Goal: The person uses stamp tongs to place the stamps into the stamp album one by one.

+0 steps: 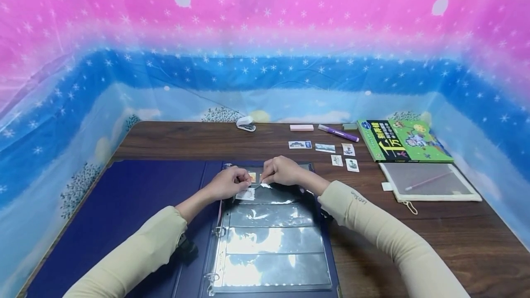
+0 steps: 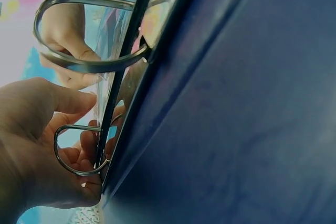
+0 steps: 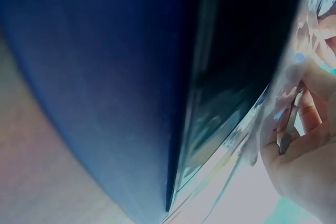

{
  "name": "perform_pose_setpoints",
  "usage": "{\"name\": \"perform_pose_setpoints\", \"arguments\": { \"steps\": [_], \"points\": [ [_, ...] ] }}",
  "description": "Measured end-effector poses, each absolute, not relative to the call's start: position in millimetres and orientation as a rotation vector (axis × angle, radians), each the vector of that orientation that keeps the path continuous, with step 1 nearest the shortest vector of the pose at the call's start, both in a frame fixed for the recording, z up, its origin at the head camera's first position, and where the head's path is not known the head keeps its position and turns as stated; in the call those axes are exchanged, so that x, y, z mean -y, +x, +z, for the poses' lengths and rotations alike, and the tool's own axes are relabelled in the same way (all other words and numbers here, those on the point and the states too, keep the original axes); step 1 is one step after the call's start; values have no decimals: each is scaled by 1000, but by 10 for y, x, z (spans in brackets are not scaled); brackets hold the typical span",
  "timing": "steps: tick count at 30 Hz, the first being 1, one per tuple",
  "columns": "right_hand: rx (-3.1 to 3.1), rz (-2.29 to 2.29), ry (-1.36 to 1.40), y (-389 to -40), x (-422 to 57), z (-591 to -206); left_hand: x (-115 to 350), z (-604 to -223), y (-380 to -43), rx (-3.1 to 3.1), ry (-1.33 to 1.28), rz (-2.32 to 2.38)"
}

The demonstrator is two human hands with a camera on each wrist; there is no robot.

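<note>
A ring binder lies spread on the table, its blue cover [image 1: 157, 197] to the left and a clear pocket page [image 1: 273, 217] on the right. At the page's top strip my left hand [image 1: 227, 183] curls thumb and fingertips at the clear film, beside the binder's metal rings [image 2: 79, 150]. A small stamp [image 1: 246, 194] shows just below these fingertips. My right hand [image 1: 283, 170] pinches metal tweezers [image 3: 291, 121], whose thin end slants toward the stamp. Between the hands, an orange stamp [image 1: 252, 177] sits in the top row, partly hidden by fingers.
Several loose stamps [image 1: 325, 148] lie beyond the binder to the right. Behind them are a pink block [image 1: 302, 128], a purple marker [image 1: 338, 133] and a white stapler-like item [image 1: 246, 123]. A green book [image 1: 403, 140] and a mesh zip pouch [image 1: 432, 182] stand farther right.
</note>
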State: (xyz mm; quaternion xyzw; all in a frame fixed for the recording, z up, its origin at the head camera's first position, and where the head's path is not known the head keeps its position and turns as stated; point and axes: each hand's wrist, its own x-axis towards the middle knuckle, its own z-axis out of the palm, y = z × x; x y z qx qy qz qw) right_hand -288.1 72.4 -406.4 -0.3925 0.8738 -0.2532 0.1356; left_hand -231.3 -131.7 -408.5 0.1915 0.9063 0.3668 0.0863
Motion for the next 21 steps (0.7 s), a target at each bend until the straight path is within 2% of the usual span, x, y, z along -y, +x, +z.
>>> {"name": "perform_pose_setpoints", "arguments": {
  "steps": [14,21],
  "points": [
    [-2496,-808,-1152,-2955,-847,-4091,1276,-4127,-2332,-2838,640,893],
    [-2634,-912,-960,-3031,-1207,-4034,1264,-4130,-2284,-2885,715,704]
  ]
}}
